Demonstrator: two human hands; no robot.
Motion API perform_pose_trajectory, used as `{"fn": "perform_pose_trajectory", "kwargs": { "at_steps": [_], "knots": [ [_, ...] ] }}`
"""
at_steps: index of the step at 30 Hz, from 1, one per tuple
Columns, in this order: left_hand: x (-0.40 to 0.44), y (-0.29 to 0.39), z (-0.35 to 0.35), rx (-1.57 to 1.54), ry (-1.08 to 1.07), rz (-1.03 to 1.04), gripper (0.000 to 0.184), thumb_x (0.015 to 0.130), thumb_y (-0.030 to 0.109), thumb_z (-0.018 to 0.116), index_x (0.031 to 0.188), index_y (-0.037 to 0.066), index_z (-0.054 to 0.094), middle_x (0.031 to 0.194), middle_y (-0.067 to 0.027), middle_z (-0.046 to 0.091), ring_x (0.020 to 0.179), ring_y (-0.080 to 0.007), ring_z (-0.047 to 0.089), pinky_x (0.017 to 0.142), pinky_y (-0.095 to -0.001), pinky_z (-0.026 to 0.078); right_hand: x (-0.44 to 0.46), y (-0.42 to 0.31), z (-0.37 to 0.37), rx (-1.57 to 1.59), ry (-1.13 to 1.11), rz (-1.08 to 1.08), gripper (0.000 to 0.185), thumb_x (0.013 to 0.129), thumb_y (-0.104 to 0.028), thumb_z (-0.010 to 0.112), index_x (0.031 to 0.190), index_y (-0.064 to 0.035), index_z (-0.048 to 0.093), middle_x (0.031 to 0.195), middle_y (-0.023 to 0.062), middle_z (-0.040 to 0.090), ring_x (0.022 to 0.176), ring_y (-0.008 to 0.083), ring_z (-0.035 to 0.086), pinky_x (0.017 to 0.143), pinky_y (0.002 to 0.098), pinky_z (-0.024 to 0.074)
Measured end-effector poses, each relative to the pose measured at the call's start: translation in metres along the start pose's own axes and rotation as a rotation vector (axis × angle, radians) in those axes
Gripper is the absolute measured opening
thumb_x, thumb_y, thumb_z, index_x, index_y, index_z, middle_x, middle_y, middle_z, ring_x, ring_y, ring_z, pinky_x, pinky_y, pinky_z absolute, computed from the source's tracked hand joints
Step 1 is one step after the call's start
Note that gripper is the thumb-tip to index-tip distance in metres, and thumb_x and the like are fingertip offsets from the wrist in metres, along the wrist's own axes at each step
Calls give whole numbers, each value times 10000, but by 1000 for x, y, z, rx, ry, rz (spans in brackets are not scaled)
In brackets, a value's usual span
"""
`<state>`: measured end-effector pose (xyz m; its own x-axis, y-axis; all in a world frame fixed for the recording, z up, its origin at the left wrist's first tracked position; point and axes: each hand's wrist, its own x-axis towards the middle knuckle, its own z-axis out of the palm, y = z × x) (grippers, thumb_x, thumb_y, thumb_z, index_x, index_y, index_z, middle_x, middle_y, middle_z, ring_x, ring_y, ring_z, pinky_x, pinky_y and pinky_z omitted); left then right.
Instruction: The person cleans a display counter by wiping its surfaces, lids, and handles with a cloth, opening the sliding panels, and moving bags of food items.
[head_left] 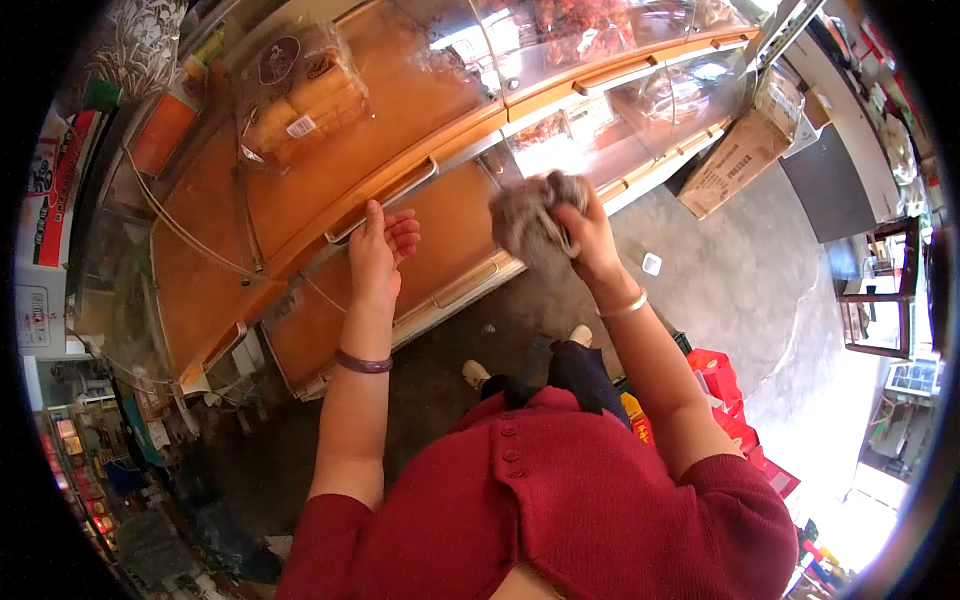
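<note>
The grey cloth (533, 218), bunched, is already taken up in the clenched right hand (592, 232) before the wooden cabinet (455, 215) — how much is finished or remains, I cannot tell — while the left hand (377, 250), fingers loosely bent, holds nothing near the handle (412, 186).

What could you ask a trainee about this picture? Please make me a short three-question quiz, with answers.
1. Which hand holds the cloth?

2. True or false: the left hand is closed into a fist.

3. The pale bangle is on which arm?
(a) left
(b) right
(c) neither

Key:
1. The right hand.
2. False; it is open, with the fingers apart from the thumb.
3. b
</note>
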<state>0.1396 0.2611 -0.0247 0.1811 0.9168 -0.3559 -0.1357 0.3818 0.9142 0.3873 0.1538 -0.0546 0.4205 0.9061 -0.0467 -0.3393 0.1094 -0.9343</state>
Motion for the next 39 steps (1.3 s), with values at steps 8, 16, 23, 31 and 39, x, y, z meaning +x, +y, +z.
{"fn": "perform_pose_trajectory", "kwargs": {
  "at_steps": [8, 16, 23, 31, 39],
  "knots": [
    [-2, 1, 2, 53, 17, -18, 543, 943, 484, 431, 928, -23, 623, 731, -57, 623, 616, -122, 580, 576, -232, 464, 69, 30, 88, -809, 258, -754, 494, 598, 51, 639, 1064, -93, 566, 1009, 182, 500, 990, 390, 493, 831, 438, 443],
    [1, 9, -6, 158, -29, -75, 556, 947, 491, 411, 981, -23, 622, 748, -52, 631, 625, -120, 581, 587, -244, 463, 4, 49, 63, -313, -8, -344, 462, 582, 68, 593, 1026, -47, 545, 955, 153, 605, 948, 318, 605, 883, 435, 473],
    [3, 10, -6, 160, -35, -102, 561, 944, 498, 410, 976, -18, 626, 748, -51, 632, 612, -118, 574, 585, -244, 461, 68, 64, 86, -694, 321, -617, 537, 562, 70, 605, 1083, -9, 499, 1153, 257, 443, 1084, 449, 418, 956, 467, 368],
    [0, 12, -3, 167, -23, -92, 555, 940, 495, 430, 960, -25, 624, 750, -57, 633, 611, -113, 582, 573, -229, 462, 31, 24, 68, -416, 490, -601, 496, 563, 123, 544, 1023, -62, 566, 1074, 171, 560, 1024, 365, 527, 916, 425, 431],
    [5, 13, -7, 190, -43, -120, 552, 945, 494, 414, 1005, -16, 616, 769, -39, 626, 650, -111, 577, 598, -236, 464, 43, 129, 69, -1226, 83, -832, 412, 764, -40, 474, 1168, -87, 539, 1126, 155, 519, 1104, 371, 457, 985, 460, 374]
  ]
}}
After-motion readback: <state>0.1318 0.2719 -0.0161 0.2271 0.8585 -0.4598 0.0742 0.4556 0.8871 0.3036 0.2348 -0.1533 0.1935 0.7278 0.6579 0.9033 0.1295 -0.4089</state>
